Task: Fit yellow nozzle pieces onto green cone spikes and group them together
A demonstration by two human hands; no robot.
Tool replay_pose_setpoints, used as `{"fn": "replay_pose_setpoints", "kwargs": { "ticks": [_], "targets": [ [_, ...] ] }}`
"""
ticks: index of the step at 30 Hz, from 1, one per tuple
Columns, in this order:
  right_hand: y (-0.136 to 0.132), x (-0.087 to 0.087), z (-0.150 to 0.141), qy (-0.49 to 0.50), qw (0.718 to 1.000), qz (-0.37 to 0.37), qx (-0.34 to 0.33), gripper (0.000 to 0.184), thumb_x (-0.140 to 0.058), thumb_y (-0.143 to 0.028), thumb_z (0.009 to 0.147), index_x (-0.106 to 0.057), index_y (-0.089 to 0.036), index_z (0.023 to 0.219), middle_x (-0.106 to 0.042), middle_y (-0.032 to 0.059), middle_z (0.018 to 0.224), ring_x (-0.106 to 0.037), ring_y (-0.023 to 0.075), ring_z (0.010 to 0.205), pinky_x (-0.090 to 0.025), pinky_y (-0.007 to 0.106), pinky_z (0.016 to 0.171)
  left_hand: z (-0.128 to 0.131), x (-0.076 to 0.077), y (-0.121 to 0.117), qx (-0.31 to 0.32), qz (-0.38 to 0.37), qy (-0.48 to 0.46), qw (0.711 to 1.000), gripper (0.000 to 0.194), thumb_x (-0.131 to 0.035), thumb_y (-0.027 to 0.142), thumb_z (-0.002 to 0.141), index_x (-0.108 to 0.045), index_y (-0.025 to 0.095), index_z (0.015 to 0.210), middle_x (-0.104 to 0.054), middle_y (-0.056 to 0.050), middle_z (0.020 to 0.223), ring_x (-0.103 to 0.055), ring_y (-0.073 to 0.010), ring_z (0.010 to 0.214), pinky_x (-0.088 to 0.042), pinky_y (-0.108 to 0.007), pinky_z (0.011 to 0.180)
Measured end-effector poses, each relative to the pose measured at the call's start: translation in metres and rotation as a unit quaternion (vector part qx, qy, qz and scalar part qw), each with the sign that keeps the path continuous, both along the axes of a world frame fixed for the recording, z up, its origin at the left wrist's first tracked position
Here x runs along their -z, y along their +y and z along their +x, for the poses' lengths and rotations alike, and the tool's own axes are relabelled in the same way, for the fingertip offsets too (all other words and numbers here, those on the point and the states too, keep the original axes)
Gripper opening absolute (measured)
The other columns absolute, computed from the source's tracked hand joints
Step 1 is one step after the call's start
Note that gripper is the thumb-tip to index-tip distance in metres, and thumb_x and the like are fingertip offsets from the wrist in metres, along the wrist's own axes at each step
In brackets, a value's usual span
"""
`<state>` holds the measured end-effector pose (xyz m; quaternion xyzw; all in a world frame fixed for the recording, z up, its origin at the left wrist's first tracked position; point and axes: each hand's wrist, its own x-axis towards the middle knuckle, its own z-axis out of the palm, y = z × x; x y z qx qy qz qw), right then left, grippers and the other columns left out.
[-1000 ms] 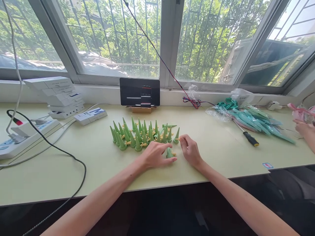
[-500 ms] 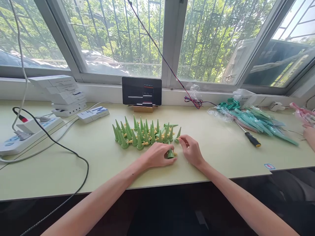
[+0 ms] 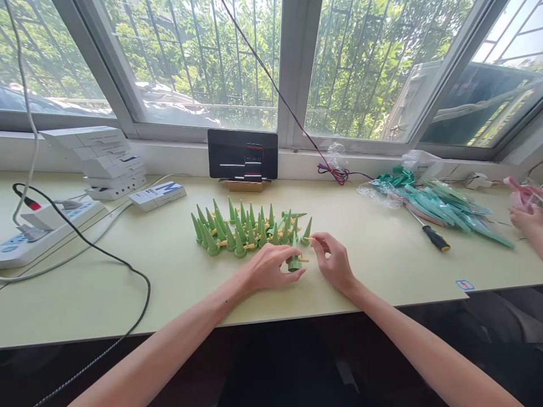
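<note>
While the left hand [image 3: 268,267] pinches a green cone [image 3: 293,257] upright on the table [image 3: 127,282], fingers and thumb closed around its base, the right hand [image 3: 335,261] sits just at three o'clock of it with fingertips pressed together on a small yellow piece [image 3: 313,240]. That held cone stands just at six o'clock of the cluster of green cones [image 3: 248,229], slightly apart from the front row.

To my eye, the job goes best if the left keeps the cone steady and vertical so the little yellow part meets its side squarely, and if the wrist stays low so it does not knock the standing rows behind.

As for packaging, clear plastic bags [image 3: 441,203] lie at two o'clock, well apart, holding teal pieces; a screwdriver [image 3: 428,233] rests beside them. A stack of white boxes [image 3: 108,161] sits at ten o'clock, closed, so I cannot tell their contents. Another person's hand [image 3: 526,220] works at the far right edge.
</note>
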<state>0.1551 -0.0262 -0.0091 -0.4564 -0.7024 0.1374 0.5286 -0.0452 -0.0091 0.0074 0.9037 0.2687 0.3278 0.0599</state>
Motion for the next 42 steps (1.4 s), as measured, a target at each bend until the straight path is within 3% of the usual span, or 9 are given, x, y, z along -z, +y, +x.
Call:
{"fn": "replay_pose_setpoints", "kwargs": {
  "ticks": [8, 12, 27, 36, 42],
  "targets": [
    [-0.0030, 0.0078, 0.0012, 0.013, 0.998, 0.058, 0.023, 0.015, -0.041, -0.030, 0.099, -0.053, -0.022, 0.101, -0.060, 0.0021, 0.079, -0.057, 0.0124, 0.063, -0.049, 0.026, 0.061, 0.0031, -0.0014, -0.0010, -0.024, -0.040, -0.115, 0.992, 0.037, -0.064, 0.028, 0.082, -0.061, 0.018, 0.117, -0.052, 0.007, 0.058, -0.042, -0.0058, 0.046, -0.042, -0.020, 0.054],
    [-0.0030, 0.0077, 0.0010, -0.002, 0.998, 0.068, 0.020, 0.015, -0.039, -0.030, 0.100, -0.052, -0.022, 0.101, -0.058, 0.0016, 0.079, -0.054, 0.0118, 0.061, -0.047, 0.026, 0.060, 0.0042, -0.0016, 0.0011, -0.026, -0.062, -0.153, 0.986, 0.040, -0.063, 0.023, 0.081, -0.058, 0.018, 0.120, -0.054, 0.008, 0.060, -0.042, -0.0039, 0.043, -0.042, -0.018, 0.052],
    [-0.0027, 0.0077, -0.0014, -0.012, 0.998, 0.069, 0.004, 0.015, -0.039, -0.030, 0.100, -0.052, -0.023, 0.103, -0.060, 0.0030, 0.083, -0.059, 0.0135, 0.068, -0.050, 0.028, 0.064, 0.0057, -0.0008, 0.0035, -0.047, -0.043, -0.161, 0.985, 0.038, -0.062, 0.026, 0.084, -0.056, 0.020, 0.121, -0.056, 0.007, 0.065, -0.041, -0.0031, 0.042, -0.041, -0.018, 0.052],
    [-0.0024, 0.0059, -0.0022, -0.020, 0.996, 0.082, -0.039, 0.014, -0.041, -0.027, 0.100, -0.054, -0.023, 0.105, -0.061, 0.0053, 0.091, -0.060, 0.0143, 0.075, -0.052, 0.029, 0.066, 0.0064, 0.0019, 0.0044, -0.036, -0.029, -0.141, 0.989, 0.038, -0.061, 0.029, 0.086, -0.054, 0.021, 0.123, -0.059, 0.004, 0.073, -0.042, -0.0033, 0.043, -0.042, -0.019, 0.051],
    [-0.0017, 0.0045, -0.0031, -0.014, 0.994, 0.093, -0.049, 0.014, -0.043, -0.027, 0.099, -0.055, -0.023, 0.105, -0.061, 0.0052, 0.091, -0.060, 0.0145, 0.075, -0.051, 0.028, 0.065, 0.0066, 0.0027, 0.0048, -0.033, -0.023, -0.134, 0.990, 0.038, -0.059, 0.031, 0.088, -0.053, 0.022, 0.124, -0.064, 0.000, 0.088, -0.043, -0.0030, 0.045, -0.043, -0.019, 0.050]
  ]
}}
